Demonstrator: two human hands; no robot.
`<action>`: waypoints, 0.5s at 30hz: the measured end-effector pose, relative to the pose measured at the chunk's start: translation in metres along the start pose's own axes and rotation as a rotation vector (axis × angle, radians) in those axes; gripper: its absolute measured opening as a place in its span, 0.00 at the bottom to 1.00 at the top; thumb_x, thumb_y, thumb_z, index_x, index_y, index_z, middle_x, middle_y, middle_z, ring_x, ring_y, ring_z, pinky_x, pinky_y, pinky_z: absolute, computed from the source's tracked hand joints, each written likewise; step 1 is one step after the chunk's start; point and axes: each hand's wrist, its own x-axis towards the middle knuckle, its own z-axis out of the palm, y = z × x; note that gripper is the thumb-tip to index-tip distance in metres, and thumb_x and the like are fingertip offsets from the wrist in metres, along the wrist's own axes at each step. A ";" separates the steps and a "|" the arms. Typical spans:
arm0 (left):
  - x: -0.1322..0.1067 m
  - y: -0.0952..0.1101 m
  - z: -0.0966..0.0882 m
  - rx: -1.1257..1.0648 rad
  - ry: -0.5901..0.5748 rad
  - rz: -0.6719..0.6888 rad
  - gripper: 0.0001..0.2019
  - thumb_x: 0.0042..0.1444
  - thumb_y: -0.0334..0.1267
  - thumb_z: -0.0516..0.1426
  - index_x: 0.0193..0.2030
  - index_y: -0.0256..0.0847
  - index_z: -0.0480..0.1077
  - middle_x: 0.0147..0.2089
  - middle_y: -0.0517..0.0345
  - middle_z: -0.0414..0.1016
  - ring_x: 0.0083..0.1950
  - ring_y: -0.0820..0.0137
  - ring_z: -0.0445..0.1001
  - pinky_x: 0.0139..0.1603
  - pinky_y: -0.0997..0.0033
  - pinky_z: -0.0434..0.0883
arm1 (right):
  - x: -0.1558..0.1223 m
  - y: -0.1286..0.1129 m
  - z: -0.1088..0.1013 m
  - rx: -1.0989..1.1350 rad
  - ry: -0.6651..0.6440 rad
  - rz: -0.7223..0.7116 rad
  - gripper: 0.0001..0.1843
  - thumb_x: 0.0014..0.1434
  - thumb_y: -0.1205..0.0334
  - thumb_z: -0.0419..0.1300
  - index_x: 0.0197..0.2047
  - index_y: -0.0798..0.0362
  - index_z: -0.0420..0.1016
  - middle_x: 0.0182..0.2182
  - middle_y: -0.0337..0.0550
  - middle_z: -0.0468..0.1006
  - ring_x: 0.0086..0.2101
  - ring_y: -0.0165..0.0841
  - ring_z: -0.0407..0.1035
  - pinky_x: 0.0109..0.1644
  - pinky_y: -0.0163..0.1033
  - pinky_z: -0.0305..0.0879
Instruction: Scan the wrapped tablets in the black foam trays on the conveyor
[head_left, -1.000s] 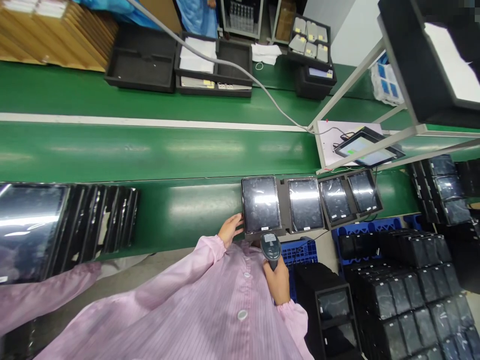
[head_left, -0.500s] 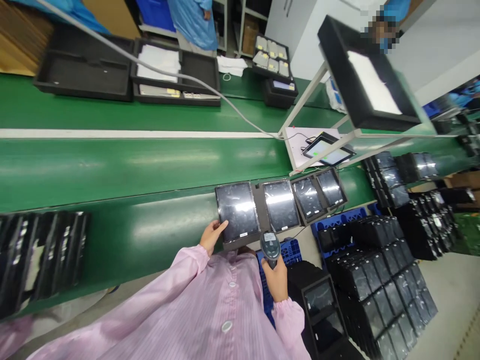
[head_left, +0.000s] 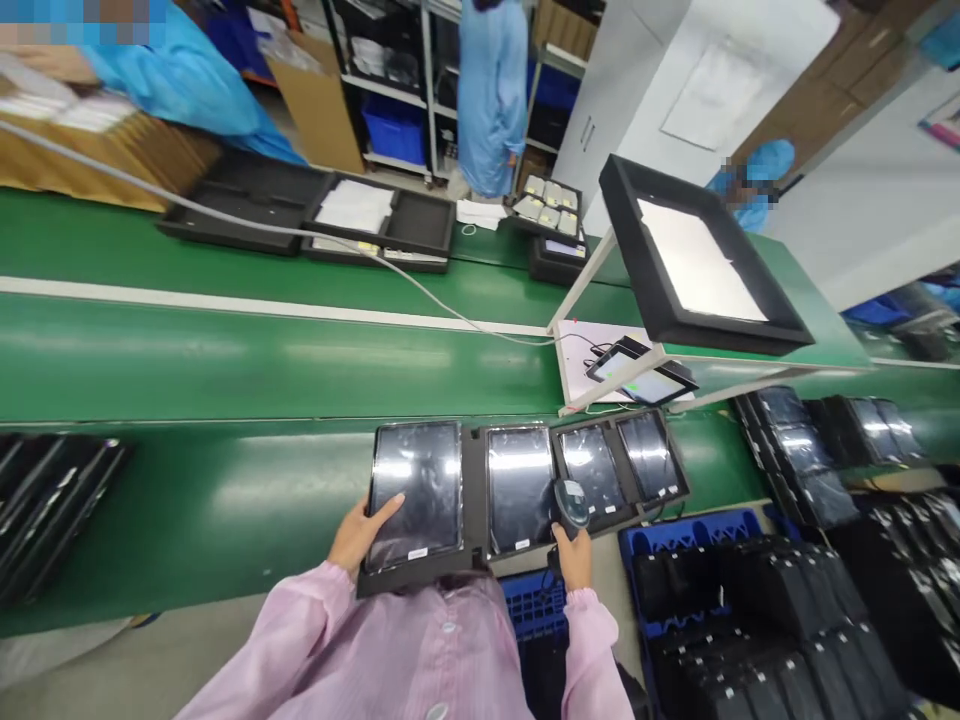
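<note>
My left hand (head_left: 360,530) grips the left side of a black foam tray (head_left: 472,500), its thumb lying on the edge of a dark-screened tablet (head_left: 416,490); the other fingers are partly hidden. A second tablet (head_left: 520,485) sits in the same tray, and each carries a small white label at its lower edge. In my right hand (head_left: 574,555) is a barcode scanner (head_left: 573,503), held by its handle. Its head is raised over the gap between the second tablet and a smaller tablet (head_left: 592,465) in the adjoining tray, which also holds another tablet (head_left: 646,455).
A white-framed stand (head_left: 589,285) bears a tilted foam tray (head_left: 637,250); beneath it lies a lit tablet (head_left: 645,375). Stacked trays (head_left: 757,590) fill blue pallets (head_left: 637,545) at right. More black trays (head_left: 52,510) stand at left. A cable (head_left: 450,310) crosses the view. Co-workers in blue stand beyond.
The view has shifted, so the bench sits lower. My right hand has carried the scanner rightward and up, from the second tablet's lower edge. My left hand stays at the tray's left side.
</note>
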 end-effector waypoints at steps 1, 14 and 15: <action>-0.007 0.001 0.001 -0.051 0.003 -0.016 0.33 0.46 0.53 0.74 0.55 0.40 0.75 0.48 0.47 0.85 0.44 0.59 0.85 0.45 0.64 0.82 | 0.004 0.003 0.000 0.017 -0.042 0.016 0.26 0.46 0.37 0.68 0.32 0.54 0.78 0.28 0.47 0.80 0.34 0.48 0.74 0.43 0.47 0.69; -0.036 0.007 0.028 -0.080 -0.026 -0.285 0.28 0.42 0.44 0.72 0.52 0.46 0.73 0.33 0.56 0.83 0.33 0.51 0.84 0.35 0.53 0.85 | 0.012 -0.007 -0.077 0.437 -0.052 0.102 0.26 0.45 0.46 0.74 0.43 0.54 0.85 0.43 0.50 0.85 0.49 0.52 0.76 0.59 0.51 0.68; -0.035 0.010 0.037 -0.066 -0.055 -0.295 0.28 0.42 0.45 0.72 0.52 0.46 0.73 0.33 0.56 0.84 0.34 0.50 0.85 0.37 0.52 0.85 | 0.012 -0.009 -0.091 0.469 -0.029 0.104 0.26 0.45 0.47 0.75 0.43 0.54 0.85 0.43 0.50 0.85 0.49 0.52 0.76 0.59 0.50 0.68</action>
